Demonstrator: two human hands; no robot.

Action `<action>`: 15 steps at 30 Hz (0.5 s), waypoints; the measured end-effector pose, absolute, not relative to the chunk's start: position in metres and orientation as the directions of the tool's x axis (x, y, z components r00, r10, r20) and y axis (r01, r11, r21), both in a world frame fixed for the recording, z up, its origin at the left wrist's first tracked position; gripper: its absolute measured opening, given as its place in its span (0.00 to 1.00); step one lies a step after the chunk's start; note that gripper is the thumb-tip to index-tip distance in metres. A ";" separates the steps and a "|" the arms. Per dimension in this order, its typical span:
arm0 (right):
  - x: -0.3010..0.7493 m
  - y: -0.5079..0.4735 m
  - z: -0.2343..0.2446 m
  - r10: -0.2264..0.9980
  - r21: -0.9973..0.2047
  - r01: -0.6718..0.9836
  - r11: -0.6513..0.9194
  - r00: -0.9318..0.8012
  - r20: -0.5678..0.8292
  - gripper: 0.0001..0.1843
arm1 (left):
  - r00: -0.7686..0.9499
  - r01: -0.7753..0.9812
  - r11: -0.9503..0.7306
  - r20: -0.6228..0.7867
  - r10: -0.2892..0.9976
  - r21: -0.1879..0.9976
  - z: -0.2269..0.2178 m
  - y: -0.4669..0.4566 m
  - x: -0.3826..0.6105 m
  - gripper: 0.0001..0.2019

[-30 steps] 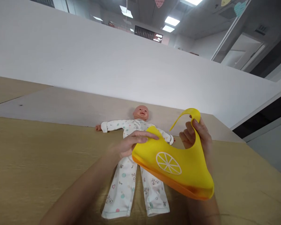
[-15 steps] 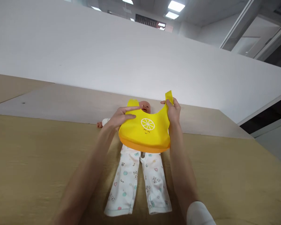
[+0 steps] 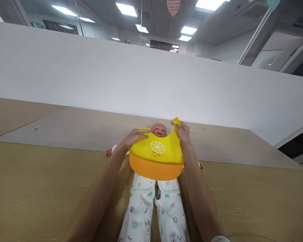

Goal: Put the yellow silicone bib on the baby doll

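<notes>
A baby doll in white printed pyjamas lies on its back on a tan table. A yellow silicone bib with a lemon print and an orange pocket lies over the doll's chest, just below its chin. My left hand is closed on the bib's left neck strap beside the doll's head. My right hand pinches the right strap, whose end sticks up. The doll's torso is hidden under the bib.
A white partition wall runs behind the table. A paler board lies between the table and the wall. Ceiling lights and a glass-walled room show above and to the right.
The bib has moved away from me and down onto the doll's chest, its neckline now under the chin. Both hands travelled with it, still holding the straps.
</notes>
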State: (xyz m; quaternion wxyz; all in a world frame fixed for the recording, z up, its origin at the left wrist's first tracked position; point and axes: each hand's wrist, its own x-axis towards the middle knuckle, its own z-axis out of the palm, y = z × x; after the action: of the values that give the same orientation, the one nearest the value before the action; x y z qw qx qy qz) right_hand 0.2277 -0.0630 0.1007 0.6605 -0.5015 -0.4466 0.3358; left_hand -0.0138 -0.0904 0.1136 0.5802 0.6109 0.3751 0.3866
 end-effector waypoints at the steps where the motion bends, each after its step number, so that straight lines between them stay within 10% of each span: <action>1: 0.227 -0.058 0.097 0.893 -0.962 0.019 0.271 0.367 0.259 0.19 | 0.404 0.026 -0.060 0.044 0.914 0.998 0.114 -0.088 -0.014 0.20; 12: 0.232 -0.048 0.053 0.945 -0.939 0.344 0.024 0.298 0.133 0.17 | 0.313 0.131 -0.119 0.073 0.947 0.984 0.076 -0.055 -0.009 0.12; 15: 0.232 -0.058 0.057 0.972 -0.878 0.478 0.023 0.193 0.131 0.19 | 0.259 0.039 -0.013 0.002 0.966 0.999 0.067 -0.051 -0.005 0.24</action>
State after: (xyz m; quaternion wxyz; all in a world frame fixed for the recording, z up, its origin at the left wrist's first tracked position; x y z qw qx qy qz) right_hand 0.2319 -0.0577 0.0567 0.4349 -0.6384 -0.5679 0.2841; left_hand -0.0054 -0.0514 0.0671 0.5489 0.5731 0.4385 0.4219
